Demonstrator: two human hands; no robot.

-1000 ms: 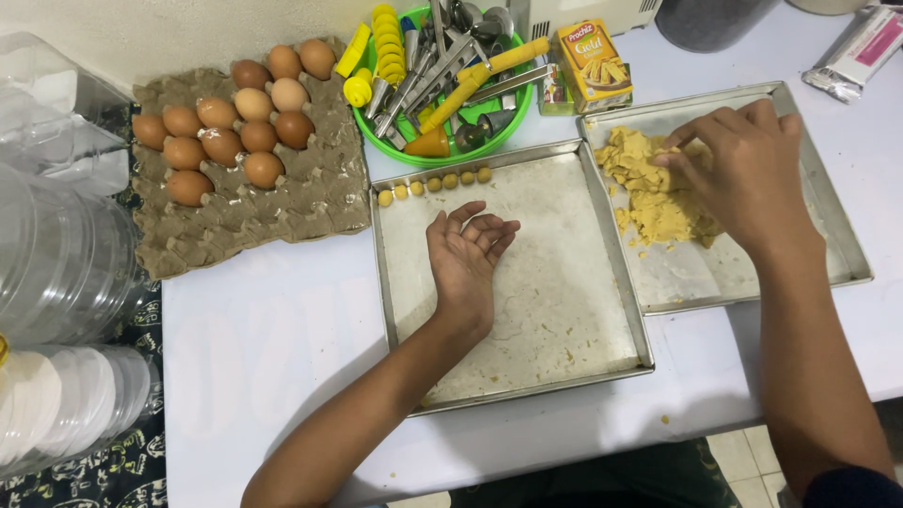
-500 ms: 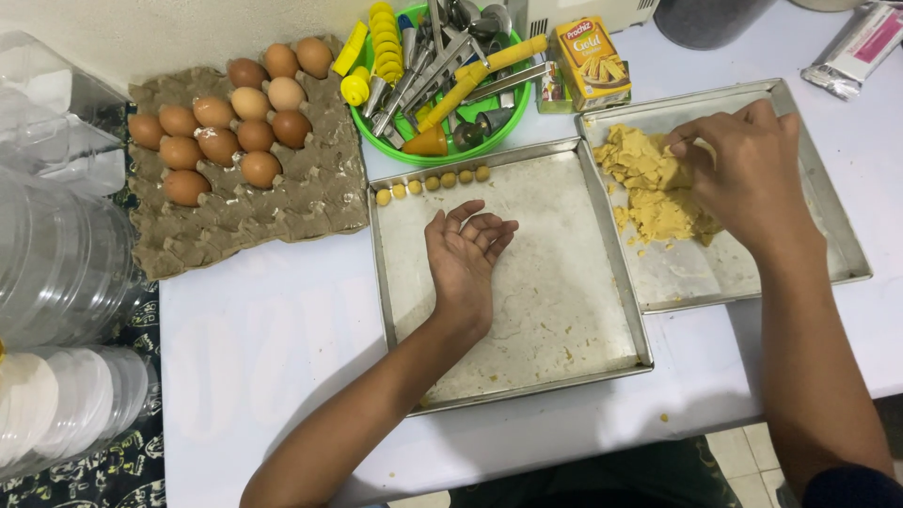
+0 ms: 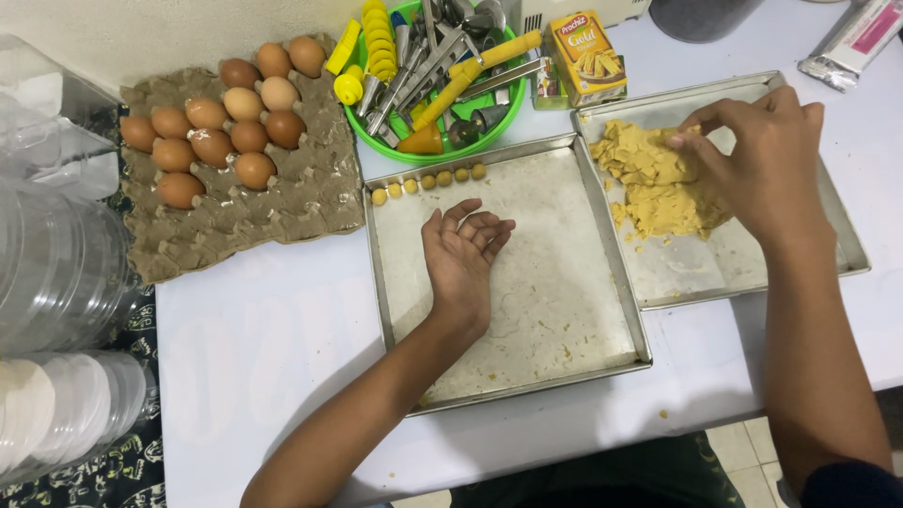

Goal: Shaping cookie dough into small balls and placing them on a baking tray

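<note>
Right hand (image 3: 767,165) pinched yellow dough (image 3: 658,183) in its tray (image 3: 842,246), left hand (image 3: 463,254) rested palm-up, fingers loosely curled, empty, in floured tray (image 3: 583,348)

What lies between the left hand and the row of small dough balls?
Head view: only bare tray floor separates left hand from dough balls.

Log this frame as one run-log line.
left hand: open, palm up, resting in front tray | right hand: fingers pinching yellow dough in back tray | dough balls: row along front tray's far edge
</note>
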